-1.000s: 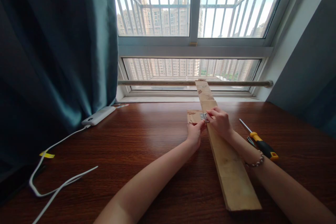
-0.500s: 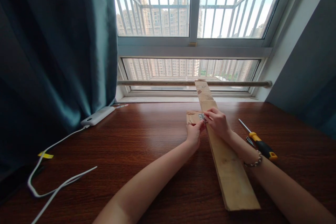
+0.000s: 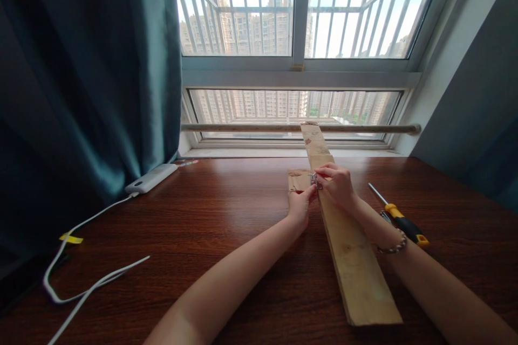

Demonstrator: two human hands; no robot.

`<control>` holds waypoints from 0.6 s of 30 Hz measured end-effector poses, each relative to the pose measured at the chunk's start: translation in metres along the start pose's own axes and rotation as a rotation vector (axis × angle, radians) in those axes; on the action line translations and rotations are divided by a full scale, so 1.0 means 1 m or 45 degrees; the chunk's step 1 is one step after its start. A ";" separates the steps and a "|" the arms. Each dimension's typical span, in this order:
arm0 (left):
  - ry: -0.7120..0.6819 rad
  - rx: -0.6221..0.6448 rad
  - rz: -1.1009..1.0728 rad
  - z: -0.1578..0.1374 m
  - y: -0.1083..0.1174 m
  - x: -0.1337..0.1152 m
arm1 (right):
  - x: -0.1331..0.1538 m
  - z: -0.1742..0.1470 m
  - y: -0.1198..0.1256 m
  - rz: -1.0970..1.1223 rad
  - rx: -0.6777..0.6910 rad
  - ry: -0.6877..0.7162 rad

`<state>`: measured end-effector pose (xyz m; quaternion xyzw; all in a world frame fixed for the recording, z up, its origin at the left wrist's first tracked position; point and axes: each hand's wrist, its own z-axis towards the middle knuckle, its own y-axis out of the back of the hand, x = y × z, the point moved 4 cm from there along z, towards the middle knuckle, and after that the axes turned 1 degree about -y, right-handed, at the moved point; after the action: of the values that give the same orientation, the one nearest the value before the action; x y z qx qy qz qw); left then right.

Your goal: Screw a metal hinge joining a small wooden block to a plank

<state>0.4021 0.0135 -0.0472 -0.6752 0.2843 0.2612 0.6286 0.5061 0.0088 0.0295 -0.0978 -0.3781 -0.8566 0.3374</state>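
A long wooden board runs away from me across the table, and a short wooden piece juts out from its left side. At the joint between them is a small metal hinge, partly covered by fingers. My left hand is closed in a pinch at the hinge's near side, beside the short piece. Resting over the long board, my right hand pinches the hinge from the right with thumb and fingertips. A yellow-and-black screwdriver lies right of my right forearm, beside some small metal pieces.
The dark wooden table reaches to the window sill. A white power strip with a white cable lies at the left by the blue curtain. A horizontal rail crosses before the window, near the board's far end.
The hinge lay flatter over the short piece and now looks tilted up, nearly edge-on. My right fingers have shifted slightly; the boards have stayed put.
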 end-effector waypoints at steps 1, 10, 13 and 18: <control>0.000 0.001 -0.004 0.000 0.000 0.000 | 0.001 0.000 0.000 -0.001 0.001 0.003; 0.027 -0.011 -0.004 -0.002 0.002 0.003 | 0.001 -0.002 -0.004 -0.022 0.010 0.027; 0.045 -0.039 0.035 0.000 0.005 0.006 | 0.002 -0.004 -0.006 -0.110 0.053 0.159; 0.042 -0.046 0.022 0.002 0.006 0.004 | 0.002 -0.005 -0.006 -0.178 0.096 0.277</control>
<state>0.4008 0.0154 -0.0541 -0.6882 0.2956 0.2606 0.6092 0.5013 0.0066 0.0234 0.0350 -0.3772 -0.8687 0.3191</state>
